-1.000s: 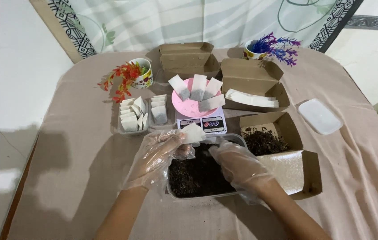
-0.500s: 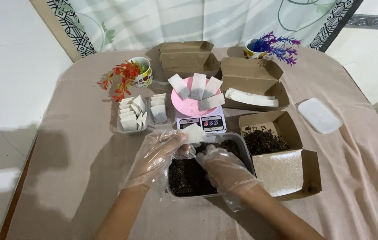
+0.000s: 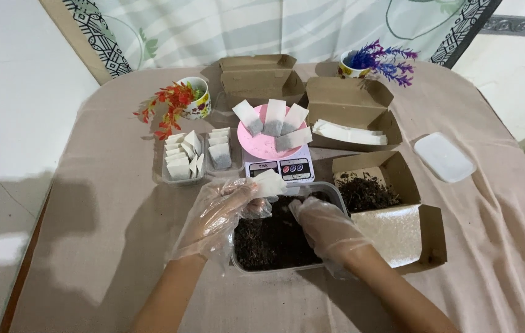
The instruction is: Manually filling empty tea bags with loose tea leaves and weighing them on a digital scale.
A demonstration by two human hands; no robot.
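Note:
Both my hands wear clear plastic gloves. My left hand [image 3: 222, 213] pinches a small white paper tea bag [image 3: 270, 183] over the near-left rim of a clear plastic tub [image 3: 336, 196] of dark loose tea [image 3: 272, 240]. My right hand [image 3: 327, 228] reaches down into the tub with its fingertips in the tea; whether it has leaves pinched is hidden. Just beyond the tub stands a small digital scale [image 3: 281, 168] with a pink dish [image 3: 261, 148] that carries several filled tea bags [image 3: 275, 119].
Two clear trays [image 3: 182, 161] of folded bags sit left of the scale. An open cardboard box with tea [image 3: 367, 192], another with white empty bags [image 3: 349, 132], a closed box [image 3: 259, 77], a white lid [image 3: 444, 157], and two cups with artificial flowers [image 3: 179, 105] stand around.
My right hand dipped toward the middle of the tub, then drew back a little to the right. The left hand and its bag have stayed in place.

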